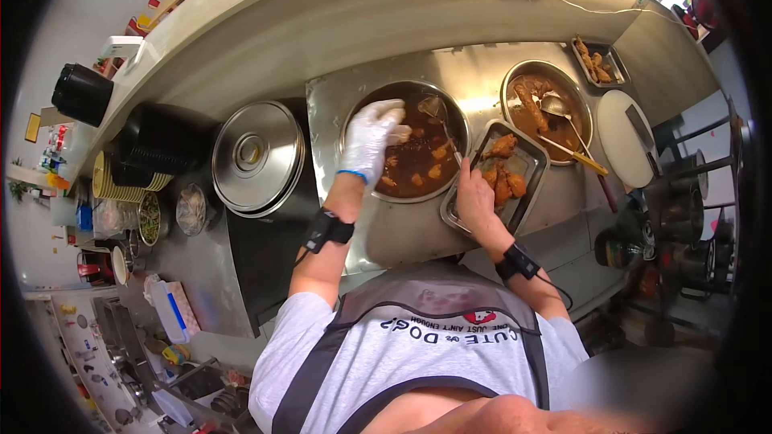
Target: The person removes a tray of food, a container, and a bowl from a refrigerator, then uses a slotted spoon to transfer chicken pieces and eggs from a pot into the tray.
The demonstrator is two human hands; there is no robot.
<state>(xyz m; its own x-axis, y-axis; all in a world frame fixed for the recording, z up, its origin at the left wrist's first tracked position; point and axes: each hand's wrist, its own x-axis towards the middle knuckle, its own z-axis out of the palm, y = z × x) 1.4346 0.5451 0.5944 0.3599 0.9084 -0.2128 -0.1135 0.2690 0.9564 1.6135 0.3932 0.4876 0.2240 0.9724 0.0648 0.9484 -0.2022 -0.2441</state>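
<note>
My left hand, in a clear glove with a blue cuff, is over the left pot of brown sauce and food pieces. Its fingers are curled; what they may hold cannot be made out. A skimmer dips into the sauce, its thin handle running down to my right hand. That bare hand is closed round the handle, index finger extended, over the left side of a metal tray. Fried pieces lie in the tray, just right of the hand.
A second sauce pot holds a ladle and a wooden-handled tool. Behind it stands a small tray of fried pieces. A white board is at the right, stacked metal lids at the left.
</note>
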